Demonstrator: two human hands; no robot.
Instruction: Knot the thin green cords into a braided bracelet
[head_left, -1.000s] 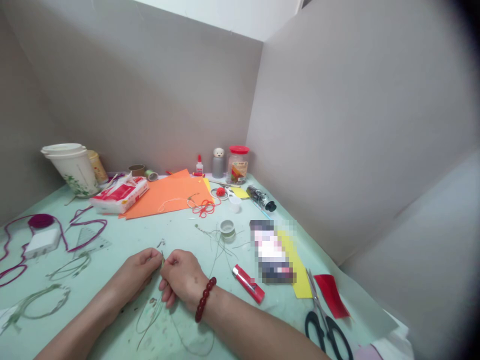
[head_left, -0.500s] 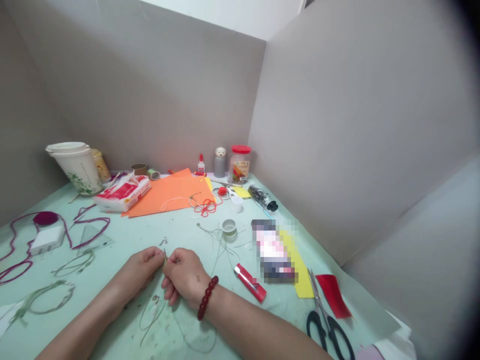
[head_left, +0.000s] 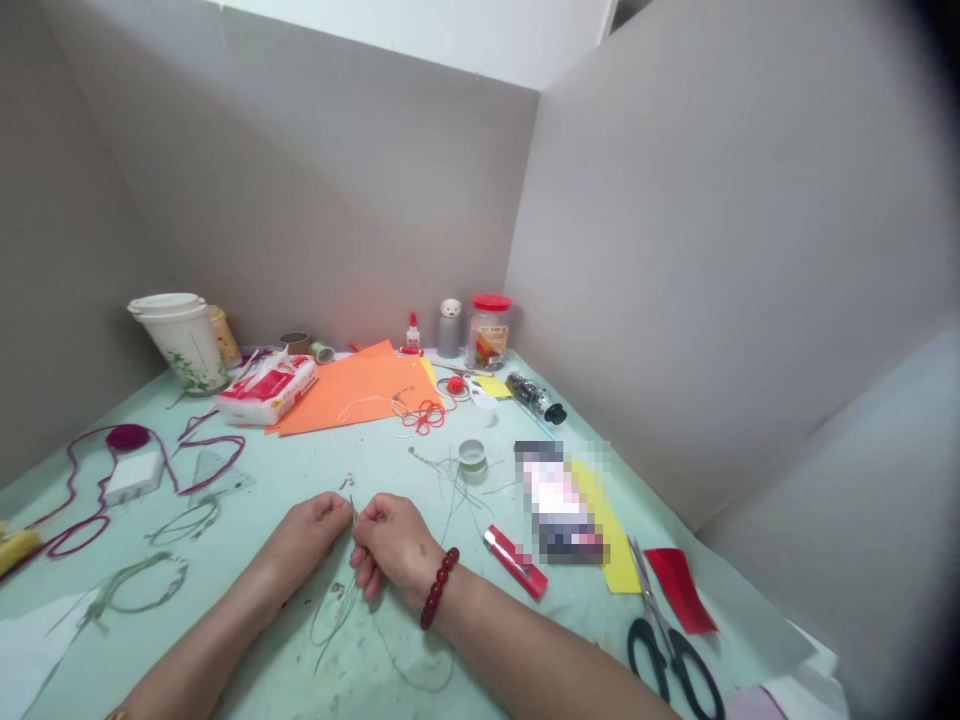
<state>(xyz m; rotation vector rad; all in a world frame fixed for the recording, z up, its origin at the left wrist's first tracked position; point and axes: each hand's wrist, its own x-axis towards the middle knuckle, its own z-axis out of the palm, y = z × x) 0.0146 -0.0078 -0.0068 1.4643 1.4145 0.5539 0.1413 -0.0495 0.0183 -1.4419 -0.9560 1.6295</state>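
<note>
Left hand (head_left: 304, 538) and right hand (head_left: 395, 550) meet — fingertips (head_left: 364, 513) pressed together, pinching a thin green cord (head_left: 353, 516). Its loose strands (head_left: 334, 615) trail just below the fingers.

Pale green tabletop (head_left: 390, 460) — crowded with craft supplies

Along the back, a white plastic tumbler (head_left: 184, 345), a glue bottle (head_left: 412, 333) and a red-lidded jar (head_left: 489, 333). Mid-table, a sheet of orange card (head_left: 352, 395) beside a wrapped tissue packet (head_left: 266, 390), with a red cord tangle (head_left: 427, 418) at the card's edge. On the left, maroon cord (head_left: 214, 445) around a white power adapter (head_left: 135, 478), near a clear set square (head_left: 217, 475). On the right, a red lighter (head_left: 516, 562), a yellow card strip (head_left: 604, 530), red paper (head_left: 679, 590) and black-handled scissors (head_left: 667, 650) — at the front, loose loops of thin green cord (head_left: 330, 620), and further up, a small reel of green thread (head_left: 472, 456).
</note>
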